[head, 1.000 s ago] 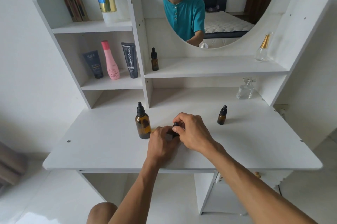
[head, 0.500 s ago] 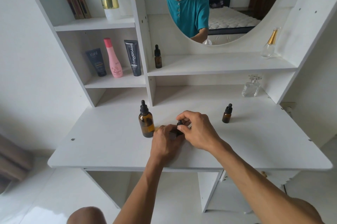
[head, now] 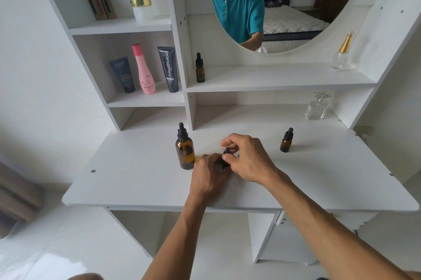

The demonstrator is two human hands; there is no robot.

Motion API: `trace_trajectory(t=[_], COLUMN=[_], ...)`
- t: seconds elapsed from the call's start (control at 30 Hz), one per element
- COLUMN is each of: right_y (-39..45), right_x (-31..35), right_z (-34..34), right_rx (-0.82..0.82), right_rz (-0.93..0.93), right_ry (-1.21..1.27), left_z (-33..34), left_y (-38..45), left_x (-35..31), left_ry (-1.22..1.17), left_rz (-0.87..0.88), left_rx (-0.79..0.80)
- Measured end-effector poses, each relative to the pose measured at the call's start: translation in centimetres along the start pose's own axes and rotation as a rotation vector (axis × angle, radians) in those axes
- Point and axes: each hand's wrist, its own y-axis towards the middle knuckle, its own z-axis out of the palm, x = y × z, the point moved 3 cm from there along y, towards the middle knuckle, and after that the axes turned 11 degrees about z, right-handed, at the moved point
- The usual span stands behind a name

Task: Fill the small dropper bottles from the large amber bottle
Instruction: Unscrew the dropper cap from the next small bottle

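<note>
Right grip: right hand [head: 248,159] pinches the black dropper cap [head: 227,151] of a small dropper bottle [head: 224,162].
Left grip: left hand [head: 210,172] wraps that bottle's body, low on the desk [head: 127,179].
Just left: large amber bottle [head: 185,149], upright, capped.
Well right: second small dropper bottle [head: 286,140], upright, apart.

White desk [head: 136,179] bears large amber bottle [head: 185,152], small dropper bottle [head: 286,142].
</note>
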Motion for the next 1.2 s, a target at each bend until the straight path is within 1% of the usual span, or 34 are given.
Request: trace_trajectory(t=[0.13,0.3,0.5,0.7,0.83,0.97,1.07,1.2], right_y=[0.0,-0.1,0.1,0.2,0.0,0.0,0.3,1.0], right_x=[0.1,0.2,-0.3,-0.1,0.5,1.1,0.0,-3.4], right_z=[0.1,0.2,0.5,0.4,-0.6,-2.5,-3.7,-3.2], right_rx=[-0.028,-0.010,-0.011,-0.024,-0.072,-0.201,-0.305,-0.351], right_rz=[-0.001,-0.015,0.033,0.005,-0.040,-0.073,-0.017,0.058], right_ry=[-0.016,-0.027,-0.019,0.002,0.034,0.152,0.241,0.174], left_z=[0.2,0.2,0.0,0.0,0.2,0.1,-0.1,-0.1], left_y=[0.0,0.1,0.0,0.0,0.1,0.1,0.2,0.0], left_x=[0.3,0.5,0.1,0.2,0.6,0.9,0.5,0.4], left_ry=[-0.005,0.023,-0.017,-0.045,-0.027,-0.001,0.018,0.016], left_rz=[-0.007,-0.019,-0.014,-0.012,-0.025,-0.039,-0.035,-0.048], left_rx=[0.013,0.023,0.016,-0.006,0.001,-0.011,-0.017,-0.028])
